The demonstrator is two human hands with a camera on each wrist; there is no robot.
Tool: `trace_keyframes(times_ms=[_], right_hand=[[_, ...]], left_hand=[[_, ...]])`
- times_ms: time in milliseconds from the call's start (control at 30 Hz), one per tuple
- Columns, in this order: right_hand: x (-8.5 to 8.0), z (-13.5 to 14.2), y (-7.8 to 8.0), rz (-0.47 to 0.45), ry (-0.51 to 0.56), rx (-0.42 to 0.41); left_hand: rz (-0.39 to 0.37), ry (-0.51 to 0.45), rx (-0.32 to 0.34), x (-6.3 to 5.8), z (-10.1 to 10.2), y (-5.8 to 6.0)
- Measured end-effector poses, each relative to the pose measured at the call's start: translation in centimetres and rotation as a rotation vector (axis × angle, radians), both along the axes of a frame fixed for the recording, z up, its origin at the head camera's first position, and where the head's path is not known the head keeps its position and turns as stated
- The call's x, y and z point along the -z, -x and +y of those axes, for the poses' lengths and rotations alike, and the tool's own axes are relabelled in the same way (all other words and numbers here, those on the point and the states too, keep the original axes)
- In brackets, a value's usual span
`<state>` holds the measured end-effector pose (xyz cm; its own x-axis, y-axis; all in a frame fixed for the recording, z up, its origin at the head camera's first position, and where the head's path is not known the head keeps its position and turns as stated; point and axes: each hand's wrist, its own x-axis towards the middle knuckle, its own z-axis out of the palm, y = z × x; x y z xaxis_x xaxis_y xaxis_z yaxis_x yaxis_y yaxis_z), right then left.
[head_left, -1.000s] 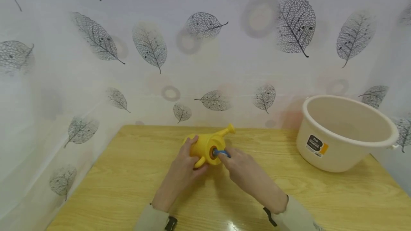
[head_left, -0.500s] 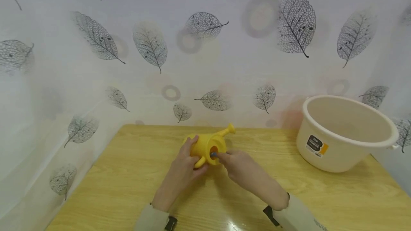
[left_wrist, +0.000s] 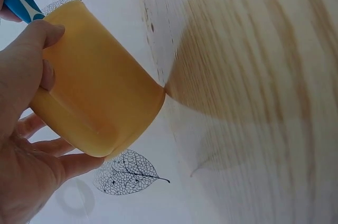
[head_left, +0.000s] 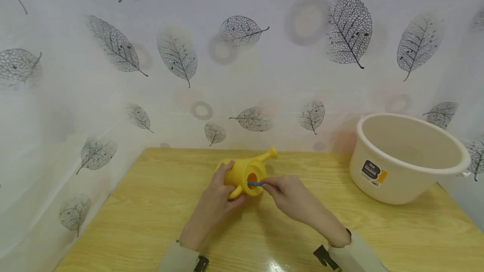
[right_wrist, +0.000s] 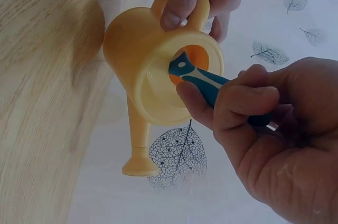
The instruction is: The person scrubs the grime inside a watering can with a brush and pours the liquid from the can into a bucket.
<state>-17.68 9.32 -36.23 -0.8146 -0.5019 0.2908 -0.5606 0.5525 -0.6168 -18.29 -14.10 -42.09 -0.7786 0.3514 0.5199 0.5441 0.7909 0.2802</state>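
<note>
A yellow watering can [head_left: 236, 172] is tilted on its side, its mouth facing right and its spout pointing to the back right. My left hand [head_left: 215, 198] grips it by the body and handle; the left wrist view shows the fingers around the can's body [left_wrist: 100, 81]. My right hand [head_left: 293, 198] pinches a slim blue-and-white handled tool [right_wrist: 206, 82] between thumb and fingers. The tool's flared end is at the can's orange-lined mouth in the right wrist view. I cannot tell what kind of tool it is.
A large cream bucket [head_left: 389, 184] with a label stands at the right of the wooden table [head_left: 151, 221]. Behind the table hangs a pale sheet [head_left: 272, 74] printed with leaves. Straps with dark buckles [head_left: 326, 257] are around both wrists.
My right hand went in toward the can's mouth with the tool, then drew back to the right, so more of the blue shaft shows now. The left hand and the can stay in place.
</note>
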Motion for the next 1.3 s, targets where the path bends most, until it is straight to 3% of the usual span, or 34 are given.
trace_keyframes(times_ms=[367, 633, 933, 1133, 1300], right_hand=[[0.0, 0.1, 0.0, -0.026, 0.015, 0.023], [0.4, -0.4, 0.0, -0.007, 0.032, -0.007], [1.4, -1.2, 0.0, 0.166, -0.017, -0.025], [2.1, -1.4, -0.1, 0.394, -0.094, -0.038], [2.5, -1.4, -0.2, 0.559, -0.192, 0.004]], left_hand=[[0.007, -0.005, 0.006, 0.0, 0.0, 0.0], [0.031, 0.009, 0.007, 0.1, -0.1, 0.1], [0.033, 0.022, 0.003, 0.2, -0.1, 0.1], [0.014, 0.014, -0.002, 0.1, 0.0, 0.0], [0.029, 0.007, -0.005, 0.0, 0.1, -0.1]])
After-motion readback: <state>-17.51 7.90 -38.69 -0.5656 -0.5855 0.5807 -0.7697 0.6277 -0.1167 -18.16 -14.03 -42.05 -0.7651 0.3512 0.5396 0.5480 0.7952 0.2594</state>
